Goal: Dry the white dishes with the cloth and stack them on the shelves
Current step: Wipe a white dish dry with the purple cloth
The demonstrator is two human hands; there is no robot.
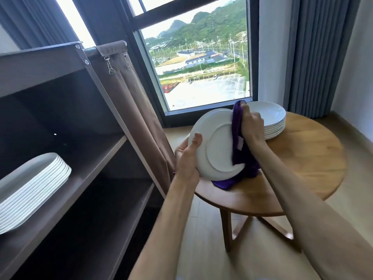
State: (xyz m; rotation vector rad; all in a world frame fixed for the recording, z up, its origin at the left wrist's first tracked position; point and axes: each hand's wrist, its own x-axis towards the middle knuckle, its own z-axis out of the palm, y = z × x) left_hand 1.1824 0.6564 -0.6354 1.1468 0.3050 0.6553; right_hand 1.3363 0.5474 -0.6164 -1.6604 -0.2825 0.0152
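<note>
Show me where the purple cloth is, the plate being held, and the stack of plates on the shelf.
purple cloth (238, 136): head view, on the fold draped over the plate's right edge.
held plate (219, 146): head view, on its underside inside the foot ring.
shelf stack (30, 184): head view, on the rims of the stacked plates.

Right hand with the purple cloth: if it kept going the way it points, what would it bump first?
Probably the stack of white plates on the round wooden table, just beyond the right hand; depth is unclear.
</note>
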